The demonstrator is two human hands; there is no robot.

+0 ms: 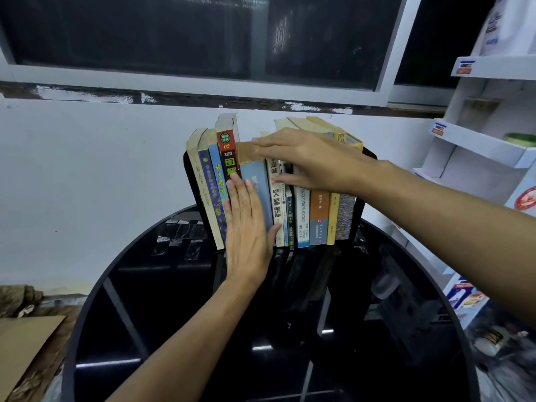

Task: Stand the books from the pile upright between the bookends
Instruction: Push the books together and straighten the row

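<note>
Glossy black counter [174, 314] carries the row of books [317, 216], which stand upright between the left bookend [190, 181] and the right bookend [358, 216]. Left hand [246, 227] lies flat with fingers straight, pressing the spines, the blue-grey book [256, 177] included. Right hand [307, 161] rests across the book tops, fingers extended, gripping nothing.

A round black glossy table [174, 314] fills the lower middle, with patches of clear tape [179, 236] stuck to its far left part. Behind it rises a white wall [87, 169] under a white-framed window [130, 30] with dark panes. At the right stands a white shelf unit [475, 140] with small labels [464, 66] on its edges and a green object [519, 139] on one shelf. A sheet of brown cardboard [20, 343] lies at the lower left, beside brownish rubble [17, 297].
</note>
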